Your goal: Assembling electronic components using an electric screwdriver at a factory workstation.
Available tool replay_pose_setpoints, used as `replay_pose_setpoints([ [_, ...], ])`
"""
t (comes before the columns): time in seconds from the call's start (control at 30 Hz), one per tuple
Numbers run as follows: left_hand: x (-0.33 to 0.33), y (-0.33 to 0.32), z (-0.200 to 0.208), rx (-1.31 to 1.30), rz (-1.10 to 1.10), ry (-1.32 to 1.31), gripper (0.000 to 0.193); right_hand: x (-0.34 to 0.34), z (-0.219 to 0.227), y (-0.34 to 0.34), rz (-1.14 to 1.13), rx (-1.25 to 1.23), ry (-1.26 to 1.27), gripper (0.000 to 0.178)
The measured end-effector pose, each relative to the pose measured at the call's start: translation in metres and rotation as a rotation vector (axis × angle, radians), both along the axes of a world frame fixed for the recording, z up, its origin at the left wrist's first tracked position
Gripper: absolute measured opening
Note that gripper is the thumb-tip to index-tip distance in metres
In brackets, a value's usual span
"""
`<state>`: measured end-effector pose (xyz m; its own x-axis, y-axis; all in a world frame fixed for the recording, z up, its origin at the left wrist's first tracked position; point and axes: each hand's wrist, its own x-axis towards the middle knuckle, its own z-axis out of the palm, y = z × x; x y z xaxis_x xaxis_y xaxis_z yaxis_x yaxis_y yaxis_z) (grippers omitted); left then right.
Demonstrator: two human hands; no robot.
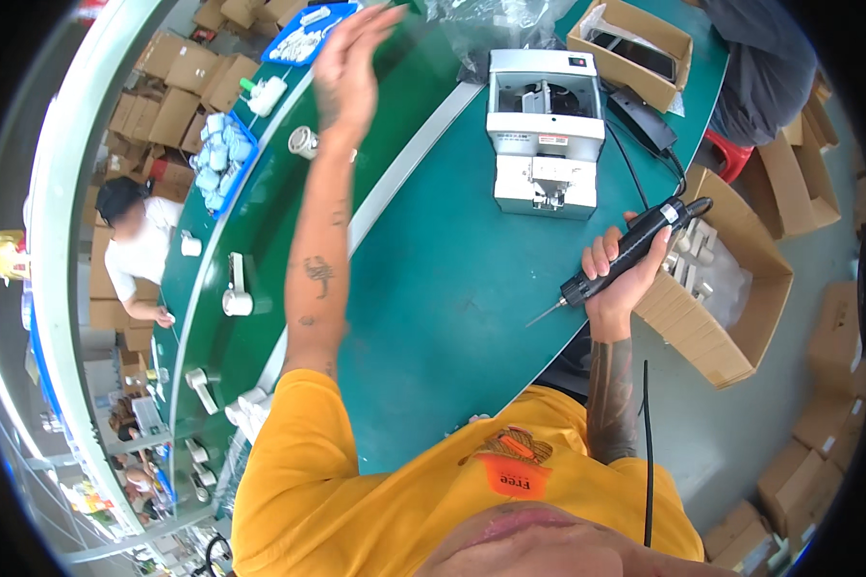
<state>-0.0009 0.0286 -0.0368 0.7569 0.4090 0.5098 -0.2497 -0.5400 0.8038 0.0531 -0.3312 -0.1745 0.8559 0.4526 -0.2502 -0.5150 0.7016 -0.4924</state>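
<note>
Bare tabletop point(423, 332) reaches an edge near the right hand point(623, 285), which clasps a slim-bitted black electric screwdriver point(633, 250). Unclenched, the left hand point(347, 82) overhangs the conveyor point(391, 125).

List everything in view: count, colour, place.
Flat tabletop: 1, green, centre
Long belt: 1, green, left
Boxy machine: 1, white and grey, on tabletop
Cylindrical electric driver: 1, black, right of centre
Oblong corded box: 1, black, right of machine
Small open cardboard box: 1, brown, upper right
Large open cardboard box: 1, brown, right, holding white parts
Other cardboard boxes: many, brown, both sides
Crumpled plastic film: some, clear, top
Plastic trays: 2, blue, upper left
Tubular plastic parts: several, white, on belt
Curved plastic item: 1, red, upper right
Capped worker: 1, white shirt, left
Left hand: 1, bare, over belt
Right hand: 1, bare, gripping driver
</note>
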Motion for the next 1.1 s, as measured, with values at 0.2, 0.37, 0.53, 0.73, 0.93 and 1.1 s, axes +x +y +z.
replay_pose_setpoints([
  [0.2, -0.148, 0.177, -0.071, 0.876, 0.651, 1.336, 0.072, -0.004, 0.009, 0.007, 0.047, 0.030, -0.025, 0.060],
  [0.37, -0.190, 0.202, -0.074, 0.133, 0.334, 1.061, 0.067, 0.003, 0.013, 0.003, 0.150, 0.007, -0.031, 0.071],
  [0.53, -0.146, 0.040, -0.010, 0.210, 0.182, 0.999, 0.049, 0.030, 0.005, -0.029, 0.167, 0.050, 0.110, 0.060],
  [0.73, -0.122, -0.108, -0.036, 0.123, -0.060, 0.794, 0.047, 0.015, 0.110, 0.001, 0.002, -0.101, -0.652, 0.070],
  [0.93, -0.104, -0.166, -0.070, 0.232, 0.123, 0.734, 0.051, 0.020, 0.158, 0.084, -0.143, -0.232, -0.982, 0.035],
  [1.1, -0.108, -0.182, -0.062, 0.246, 0.225, 0.773, 0.054, 0.021, 0.158, 0.106, -0.110, -0.357, -1.199, 0.026],
])
